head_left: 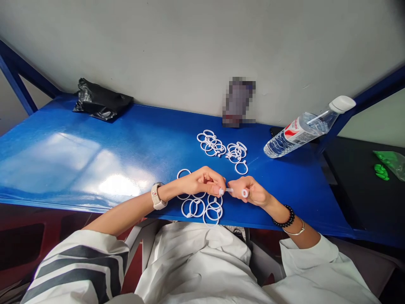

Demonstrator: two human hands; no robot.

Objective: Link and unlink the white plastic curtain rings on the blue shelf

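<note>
Above the table's front edge, my left hand [207,181] pinches a small white plastic piece [221,191] between thumb and fingers. A short white strip reaches from there toward my right hand [251,191], whose fingers are curled around a white plastic part with a small round eyelet [244,193]. Whether both hands grip one and the same part, I cannot tell. Below and beside my left hand lie several thin white plastic rings [193,207], some overlapping. Farther back, past my hands, two loose clusters of similar white rings [212,144] rest on the blue table.
The blue table [152,139] meets a grey wall. A black plastic bag [103,100] lies at the back left, and a blurred-out object [238,101] leans at the back. A water bottle [299,133] stands right. Beyond it, green pieces [381,172] lie on a dark surface.
</note>
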